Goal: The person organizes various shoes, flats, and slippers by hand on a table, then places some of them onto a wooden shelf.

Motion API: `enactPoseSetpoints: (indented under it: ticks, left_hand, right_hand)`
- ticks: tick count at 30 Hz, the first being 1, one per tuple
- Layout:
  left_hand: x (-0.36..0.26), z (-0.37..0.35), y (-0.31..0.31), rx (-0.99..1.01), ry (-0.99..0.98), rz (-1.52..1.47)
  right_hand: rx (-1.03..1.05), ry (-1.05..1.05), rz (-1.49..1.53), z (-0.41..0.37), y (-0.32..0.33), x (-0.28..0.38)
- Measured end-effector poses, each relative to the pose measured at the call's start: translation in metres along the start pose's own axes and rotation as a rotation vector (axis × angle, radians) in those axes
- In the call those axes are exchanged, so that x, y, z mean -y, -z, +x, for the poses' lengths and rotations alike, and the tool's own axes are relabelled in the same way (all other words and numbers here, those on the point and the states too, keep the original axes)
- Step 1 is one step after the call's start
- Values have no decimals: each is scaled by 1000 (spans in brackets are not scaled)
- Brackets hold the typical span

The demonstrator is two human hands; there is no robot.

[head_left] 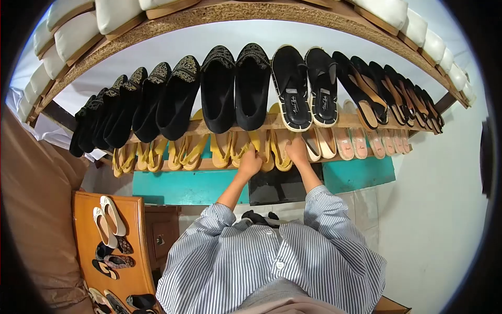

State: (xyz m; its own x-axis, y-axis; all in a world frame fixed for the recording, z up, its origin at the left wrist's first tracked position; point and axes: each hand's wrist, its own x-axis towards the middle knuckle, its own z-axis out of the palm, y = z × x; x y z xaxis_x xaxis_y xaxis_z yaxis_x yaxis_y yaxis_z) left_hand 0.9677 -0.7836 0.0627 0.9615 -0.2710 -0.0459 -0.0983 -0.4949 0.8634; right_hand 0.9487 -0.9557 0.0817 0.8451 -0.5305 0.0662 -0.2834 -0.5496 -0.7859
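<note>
Both hands in among the yellow-strapped, tan-soled flat sandals (283,153), low wooden shelf, 12 o'clock.
Left hand (250,164) had its fingers curled at 11, right hand (297,150) reached in at 1; couldn't honestly tell if either was clamped on a sandal. They looked light, straps soft, soles stiffer, nothing fragile, so I'd have grabbed the sole's sides. White script marked the black open-toe slides (324,104) above, too small to read.
</note>
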Motion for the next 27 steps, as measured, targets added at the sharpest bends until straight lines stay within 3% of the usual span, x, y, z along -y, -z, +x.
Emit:
enactPoseSetpoints:
  ticks: [2, 3, 5, 6, 8, 11, 14, 16, 20, 22, 24, 25, 27]
  left_hand:
    - [-22, -4, 14, 82, 6, 348]
    - [-29, -5, 17, 91, 7, 351]
    - [-38, -4, 21, 47, -93, 626]
    - [-39, 1, 16, 66, -98, 628]
    - [-40, 16, 11, -360, -339, 662]
    - [-28, 40, 2, -334, -426, 747]
    - [-23, 53, -9, -260, -529, 755]
    - [-24, 48, -15, -290, -518, 763]
    - [-10, 45, -20, -333, -439, 652]
    - [4, 50, -20, -241, -442, 663]
    - [11, 48, -23, -430, -525, 670]
    - [11, 46, -23, -427, -524, 671]
    - [6, 43, -22, -326, -350, 553]
  right_hand:
    - [227, -65, -377, -1, 17, 20]
    - [228, -74, -375, 1, 19, 14]
    - [-109, 315, -504, 10, 25, -7]
    - [-448, 510, -527, 34, 36, -26]
    - [-320, 239, -732, 45, 46, -40]
    - [11, -44, -537, 49, 61, -37]
    - [35, -28, -562, 49, 65, -38]
    - [97, -110, -593, 53, 66, -39]
    - [-4, -27, -565, 53, 64, -50]
    - [23, -37, -545, 52, 69, -46]
    - [-9, -32, -519, 52, 68, -47]
    - [-15, -32, -525, 53, 64, -51]
    - [-20, -37, -530, 54, 62, -57]
